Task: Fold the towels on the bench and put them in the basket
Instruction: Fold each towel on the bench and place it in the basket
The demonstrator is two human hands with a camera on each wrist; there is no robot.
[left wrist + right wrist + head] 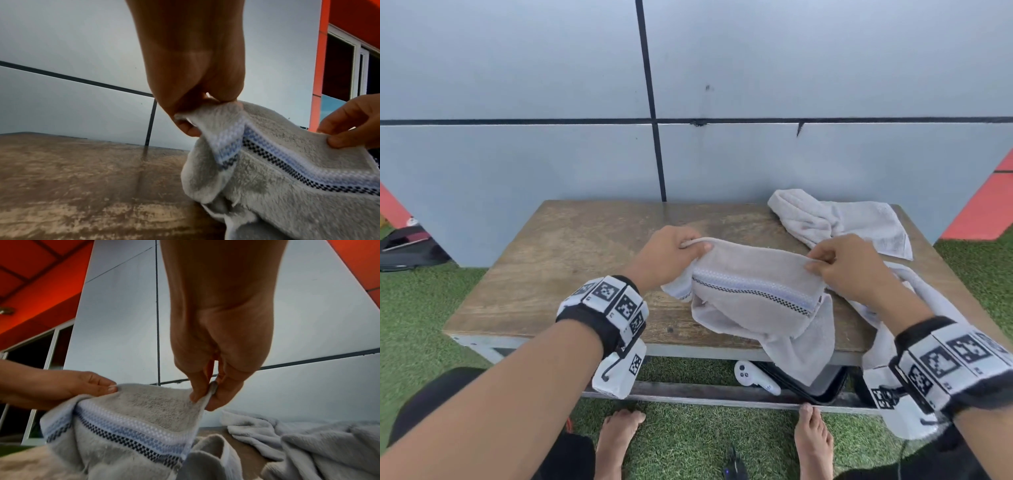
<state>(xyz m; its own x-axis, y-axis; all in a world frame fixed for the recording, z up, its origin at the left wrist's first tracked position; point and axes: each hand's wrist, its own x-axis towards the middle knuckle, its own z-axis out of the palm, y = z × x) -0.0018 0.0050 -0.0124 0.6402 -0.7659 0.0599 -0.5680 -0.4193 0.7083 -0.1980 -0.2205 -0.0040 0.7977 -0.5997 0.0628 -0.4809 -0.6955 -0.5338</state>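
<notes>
A pale grey towel (753, 274) with a blue, white and black checked border stripe is held up over the wooden bench (571, 260). My left hand (671, 248) pinches its top left corner (191, 113). My right hand (846, 263) pinches the top right corner (207, 395). The lower part of the towel drapes over the bench's front edge. A second crumpled towel (842, 219) lies at the bench's back right. A third towel (914, 287) lies under my right forearm at the right edge. No basket is in view.
A grey panelled wall (551, 102) stands right behind the bench. Green artificial grass (688, 442) surrounds it. Under the bench lie a white controller (753, 377) and a black case (825, 387). A dark bag (407, 248) lies at the left. My bare feet (619, 435) stand in front.
</notes>
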